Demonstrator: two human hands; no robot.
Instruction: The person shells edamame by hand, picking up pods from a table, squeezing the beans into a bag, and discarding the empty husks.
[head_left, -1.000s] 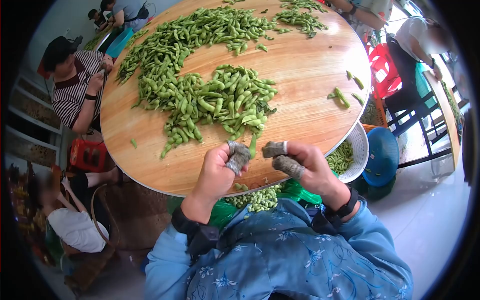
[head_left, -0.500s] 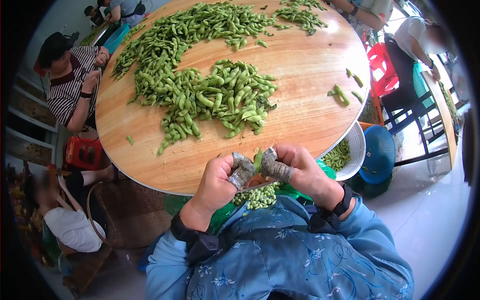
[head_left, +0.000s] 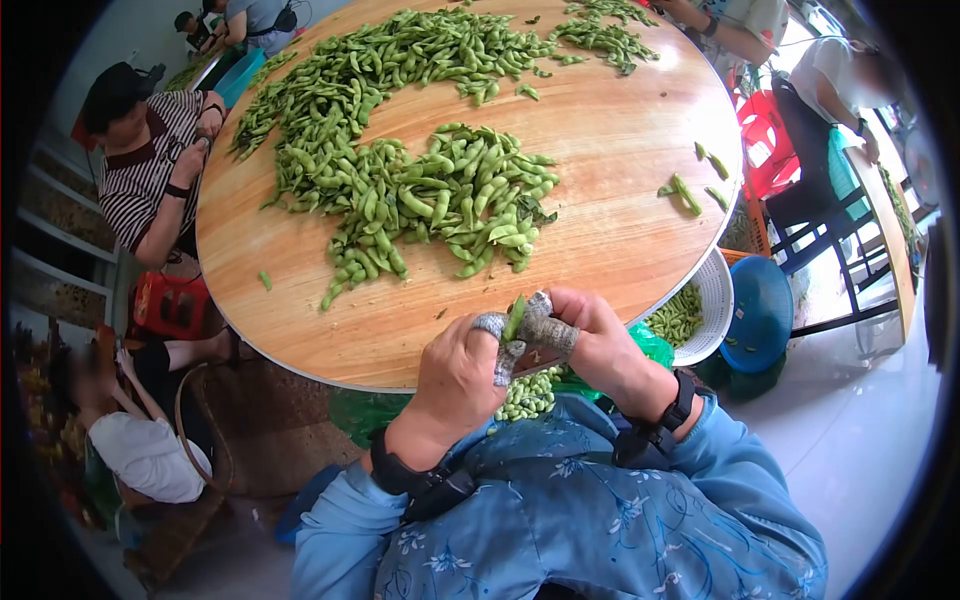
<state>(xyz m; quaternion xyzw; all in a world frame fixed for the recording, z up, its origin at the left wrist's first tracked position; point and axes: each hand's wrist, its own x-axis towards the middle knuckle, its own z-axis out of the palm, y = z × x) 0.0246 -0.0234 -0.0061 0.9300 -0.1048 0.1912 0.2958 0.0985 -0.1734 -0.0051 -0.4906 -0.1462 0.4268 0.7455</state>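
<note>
A green edamame pod (head_left: 514, 318) stands upright between my two hands at the near edge of the round table. My left hand (head_left: 460, 365), with grey wraps on its thumb and finger, pinches the pod. Closed against the pod's other side is my right hand (head_left: 590, 335), its thumb and finger wrapped the same way. Below the hands, shelled beans (head_left: 528, 395) lie in a container over my lap, its sides mostly hidden. Ahead, a large heap of edamame pods (head_left: 420, 190) covers the middle of the wooden table (head_left: 620, 200).
To the right stand a white basket (head_left: 713, 310) holding pods and a blue basin (head_left: 757, 310). A few loose pods (head_left: 686, 195) lie near the table's right edge. Co-workers sit around; one in a striped shirt (head_left: 150, 150) is at the left edge.
My left hand has moved right and turned, bringing its fingers close to my right hand around the pod. The pod tilts slightly more. The view has shifted a little.
</note>
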